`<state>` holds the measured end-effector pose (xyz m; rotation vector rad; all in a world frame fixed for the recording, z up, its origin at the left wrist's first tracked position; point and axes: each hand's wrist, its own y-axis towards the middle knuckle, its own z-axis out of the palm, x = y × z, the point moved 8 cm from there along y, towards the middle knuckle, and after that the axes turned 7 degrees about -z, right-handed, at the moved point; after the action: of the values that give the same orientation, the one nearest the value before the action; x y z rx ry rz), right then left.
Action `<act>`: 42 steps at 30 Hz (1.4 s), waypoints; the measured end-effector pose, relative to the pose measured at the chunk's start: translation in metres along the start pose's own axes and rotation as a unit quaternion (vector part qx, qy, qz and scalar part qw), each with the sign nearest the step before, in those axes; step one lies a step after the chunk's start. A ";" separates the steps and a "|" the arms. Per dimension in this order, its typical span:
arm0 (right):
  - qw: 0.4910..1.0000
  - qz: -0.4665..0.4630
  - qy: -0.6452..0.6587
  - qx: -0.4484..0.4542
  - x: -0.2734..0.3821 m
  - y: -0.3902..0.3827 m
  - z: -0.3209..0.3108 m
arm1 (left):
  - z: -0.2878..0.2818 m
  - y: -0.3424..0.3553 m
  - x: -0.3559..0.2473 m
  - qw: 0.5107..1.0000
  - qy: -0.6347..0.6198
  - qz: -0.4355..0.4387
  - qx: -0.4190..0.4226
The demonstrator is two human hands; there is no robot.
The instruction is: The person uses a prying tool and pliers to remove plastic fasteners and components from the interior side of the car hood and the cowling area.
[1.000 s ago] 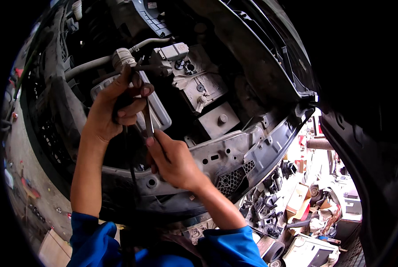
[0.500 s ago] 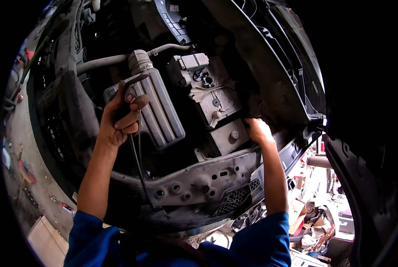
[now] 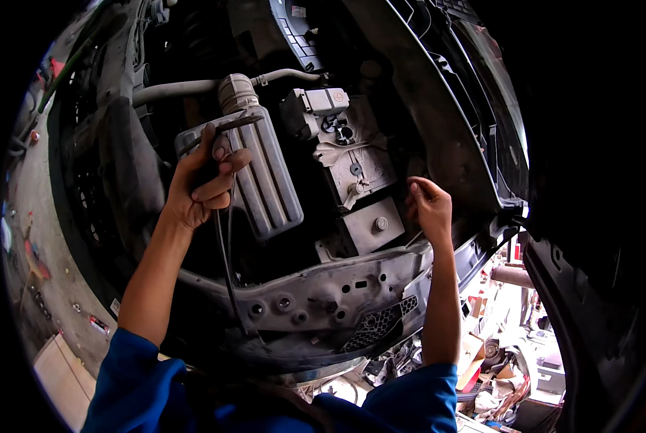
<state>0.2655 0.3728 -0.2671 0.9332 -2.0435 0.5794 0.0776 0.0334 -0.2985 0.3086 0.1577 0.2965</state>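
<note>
In a dusty car engine bay, my left hand (image 3: pixel 209 180) is closed around a dark, slim tool (image 3: pixel 242 123) whose flat tip points right. Its exact kind is unclear. A dark cord (image 3: pixel 229 278) runs from beneath that hand toward the front panel. The ribbed air filter box (image 3: pixel 274 180) lies behind and beside this hand. At the right, my right hand (image 3: pixel 432 208) is raised with thumb and fingers pinched together. Whether they hold anything is hidden. Nearby are a capped grey tank (image 3: pixel 365 232) and the dusty battery (image 3: pixel 372 164).
A metal front panel (image 3: pixel 315 292) with several holes spans the near side. A grey hose (image 3: pixel 171 92) crosses behind the filter box. The fender edge (image 3: pixel 474 137) rises at right. Beyond it, cluttered boxes and parts (image 3: pixel 500 382) lie in bright light.
My right hand has lifted back from the dark gap beside the tank, its fingertips now visible and pinched. My left hand keeps its grip; the whole view has shifted slightly.
</note>
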 end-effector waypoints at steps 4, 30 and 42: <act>0.996 -0.087 0.021 0.019 0.048 0.005 0.046 | 0.000 0.000 -0.001 1.000 -0.011 -0.001 0.006; 0.901 -0.220 -0.372 0.046 0.114 0.092 0.149 | -0.001 -0.003 -0.001 0.999 0.007 0.009 -0.043; 0.904 -0.065 -0.415 0.083 0.059 0.048 0.098 | -0.002 -0.004 -0.001 0.999 -0.014 0.011 -0.041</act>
<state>0.1577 0.3132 -0.2795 1.6037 -2.6625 0.2969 0.0766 0.0305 -0.3018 0.2339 0.1134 0.3201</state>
